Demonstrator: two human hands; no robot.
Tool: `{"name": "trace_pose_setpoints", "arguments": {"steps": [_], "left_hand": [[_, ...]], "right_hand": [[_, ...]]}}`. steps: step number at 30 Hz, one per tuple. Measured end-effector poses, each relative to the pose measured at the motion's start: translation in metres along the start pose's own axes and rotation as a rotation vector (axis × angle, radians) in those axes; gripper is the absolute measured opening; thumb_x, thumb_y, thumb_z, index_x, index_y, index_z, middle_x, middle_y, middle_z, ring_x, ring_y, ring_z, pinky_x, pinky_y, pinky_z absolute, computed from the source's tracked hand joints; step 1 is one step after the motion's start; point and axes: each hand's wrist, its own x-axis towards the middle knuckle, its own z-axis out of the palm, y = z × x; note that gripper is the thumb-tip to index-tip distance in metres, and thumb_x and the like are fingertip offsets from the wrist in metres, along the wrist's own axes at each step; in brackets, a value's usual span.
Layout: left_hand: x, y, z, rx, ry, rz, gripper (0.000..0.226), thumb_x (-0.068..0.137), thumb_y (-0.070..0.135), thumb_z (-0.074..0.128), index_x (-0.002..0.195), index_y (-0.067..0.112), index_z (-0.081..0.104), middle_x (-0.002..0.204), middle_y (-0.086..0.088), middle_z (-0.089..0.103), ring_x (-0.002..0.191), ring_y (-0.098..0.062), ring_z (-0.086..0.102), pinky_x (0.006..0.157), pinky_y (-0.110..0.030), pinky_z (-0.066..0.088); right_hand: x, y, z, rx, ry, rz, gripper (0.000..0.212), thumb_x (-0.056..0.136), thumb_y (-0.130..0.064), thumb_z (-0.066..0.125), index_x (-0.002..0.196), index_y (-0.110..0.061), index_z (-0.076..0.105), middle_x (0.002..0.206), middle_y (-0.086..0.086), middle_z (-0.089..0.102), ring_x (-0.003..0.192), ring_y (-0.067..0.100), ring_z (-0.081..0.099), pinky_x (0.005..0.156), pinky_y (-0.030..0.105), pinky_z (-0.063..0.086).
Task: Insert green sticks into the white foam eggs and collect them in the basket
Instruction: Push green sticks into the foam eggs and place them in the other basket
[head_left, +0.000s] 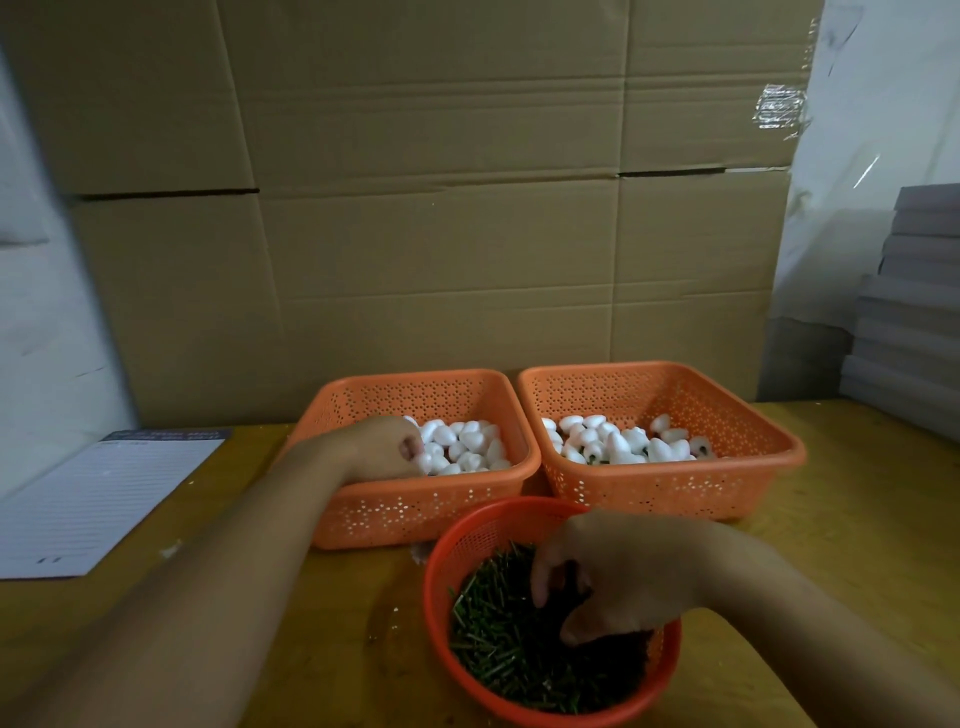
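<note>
We have the left hand in the left square basket, fingers curled among plain foam eggs; whether one is gripped we cannot tell. Right hand dips curled fingers into the green sticks in the round basket at 6 o'clock; any grip is hidden. Finished eggs lie in the basket at 2 o'clock. We should lift one stick only and push it in along the egg's long axis.
</note>
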Motion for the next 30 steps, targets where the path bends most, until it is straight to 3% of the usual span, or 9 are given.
{"name": "trace_pose_setpoints", "arguments": {"steps": [2, 6, 8, 11, 16, 19, 24, 28, 30], "left_hand": [[-0.004, -0.002, 0.001, -0.182, 0.174, 0.064, 0.006, 0.090, 0.030, 0.067, 0.095, 0.028, 0.070, 0.104, 0.009, 0.071, 0.096, -0.013, 0.066, 0.085, -0.034, 0.056], [-0.013, -0.002, 0.002, -0.378, 0.415, 0.181, 0.009, 0.087, 0.037, 0.071, 0.094, 0.043, 0.068, 0.097, 0.024, 0.069, 0.081, -0.002, 0.067, 0.069, -0.023, 0.055], [-0.020, 0.002, -0.001, -0.430, 0.525, 0.259, 0.015, 0.086, 0.038, 0.071, 0.097, 0.047, 0.065, 0.099, 0.029, 0.067, 0.079, -0.001, 0.065, 0.068, -0.020, 0.051], [-0.034, 0.011, -0.005, -0.461, 0.613, 0.354, 0.023, 0.082, 0.044, 0.068, 0.104, 0.043, 0.066, 0.104, 0.022, 0.068, 0.083, -0.004, 0.068, 0.072, -0.030, 0.056], [-0.057, 0.033, -0.003, -0.430, 0.641, 0.526, 0.029, 0.077, 0.025, 0.071, 0.099, 0.043, 0.065, 0.105, 0.022, 0.067, 0.091, -0.005, 0.067, 0.064, -0.013, 0.050], [-0.064, 0.043, 0.000, -0.419, 0.653, 0.556, 0.031, 0.077, 0.022, 0.071, 0.101, 0.041, 0.065, 0.106, 0.019, 0.067, 0.093, -0.010, 0.068, 0.068, -0.019, 0.052], [-0.071, 0.051, 0.007, -0.393, 0.634, 0.561, 0.038, 0.080, 0.011, 0.081, 0.097, 0.042, 0.067, 0.102, 0.016, 0.069, 0.090, -0.014, 0.067, 0.067, -0.023, 0.053], [-0.077, 0.058, 0.011, -0.830, 0.409, 0.518, 0.016, 0.084, 0.025, 0.078, 0.100, 0.025, 0.072, 0.098, -0.001, 0.075, 0.084, -0.014, 0.070, 0.070, -0.025, 0.056], [-0.081, 0.061, 0.013, -1.093, 0.201, 0.456, 0.023, 0.085, 0.038, 0.073, 0.101, 0.021, 0.074, 0.098, -0.008, 0.074, 0.082, -0.015, 0.068, 0.067, -0.026, 0.054]], "right_hand": [[0.002, 0.001, 0.002, 0.019, 0.030, 0.006, 0.022, 0.087, -0.038, 0.071, 0.108, -0.037, 0.065, 0.088, -0.023, 0.054, 0.080, -0.006, 0.052, 0.065, 0.017, 0.038], [0.007, 0.004, 0.006, 0.067, 0.087, 0.018, 0.011, 0.088, -0.028, 0.071, 0.099, -0.031, 0.068, 0.093, -0.018, 0.065, 0.085, -0.003, 0.059, 0.076, 0.021, 0.051], [0.008, 0.004, 0.007, 0.070, 0.088, 0.018, 0.011, 0.088, -0.027, 0.071, 0.098, -0.031, 0.068, 0.094, -0.018, 0.066, 0.087, -0.002, 0.060, 0.079, 0.022, 0.052], [0.008, 0.005, 0.007, 0.076, 0.086, 0.013, 0.011, 0.088, -0.027, 0.071, 0.098, -0.032, 0.068, 0.094, -0.018, 0.065, 0.087, -0.003, 0.059, 0.078, 0.020, 0.051], [0.009, 0.006, 0.007, 0.079, 0.087, 0.019, 0.013, 0.088, -0.028, 0.071, 0.100, -0.031, 0.068, 0.096, -0.018, 0.065, 0.089, -0.002, 0.059, 0.082, 0.024, 0.052], [0.009, 0.006, 0.007, 0.075, 0.083, 0.027, 0.013, 0.088, -0.028, 0.072, 0.100, -0.031, 0.068, 0.097, -0.017, 0.065, 0.090, -0.001, 0.059, 0.084, 0.026, 0.053], [0.010, 0.007, 0.008, 0.084, 0.088, 0.020, 0.013, 0.087, -0.028, 0.072, 0.099, -0.032, 0.068, 0.089, -0.021, 0.062, 0.080, -0.005, 0.057, 0.073, 0.018, 0.046], [0.009, 0.007, 0.008, 0.085, 0.092, 0.021, 0.013, 0.087, -0.030, 0.072, 0.098, -0.034, 0.067, 0.088, -0.021, 0.062, 0.078, -0.006, 0.056, 0.069, 0.017, 0.043], [0.009, 0.007, 0.008, 0.080, 0.098, 0.024, 0.014, 0.087, -0.030, 0.072, 0.100, -0.035, 0.067, 0.088, -0.021, 0.061, 0.077, -0.007, 0.055, 0.068, 0.016, 0.041]]}}
